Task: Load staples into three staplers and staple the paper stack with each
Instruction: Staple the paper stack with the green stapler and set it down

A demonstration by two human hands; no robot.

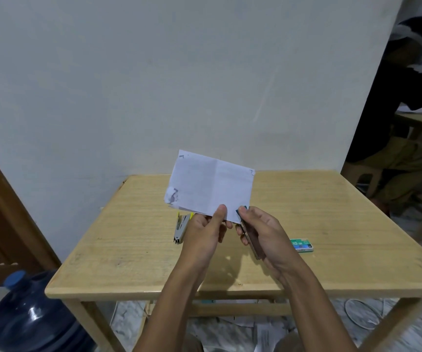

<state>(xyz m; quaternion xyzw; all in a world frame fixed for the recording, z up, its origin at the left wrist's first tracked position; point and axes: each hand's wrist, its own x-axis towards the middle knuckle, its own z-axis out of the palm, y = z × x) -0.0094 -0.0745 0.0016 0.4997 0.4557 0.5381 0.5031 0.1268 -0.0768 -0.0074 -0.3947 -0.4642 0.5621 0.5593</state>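
Left fingers (pixel 219 212) pinch creased paper (pixel 210 184) | right fingers (pixel 246 212) grip metal stapler (pixel 252 242)

Paper stack (pixel 210 185): white, creased down middle, held up, pinched at bottom edge by left hand (pixel 205 232). Dark stapler (pixel 252 242), blue tip, gripped in right hand (pixel 265 235), tip at paper's lower right corner. Grey-yellow stapler (pixel 180 228) laid on desk (pixel 128 250). Green staple box (pixel 301 244) laid flat.
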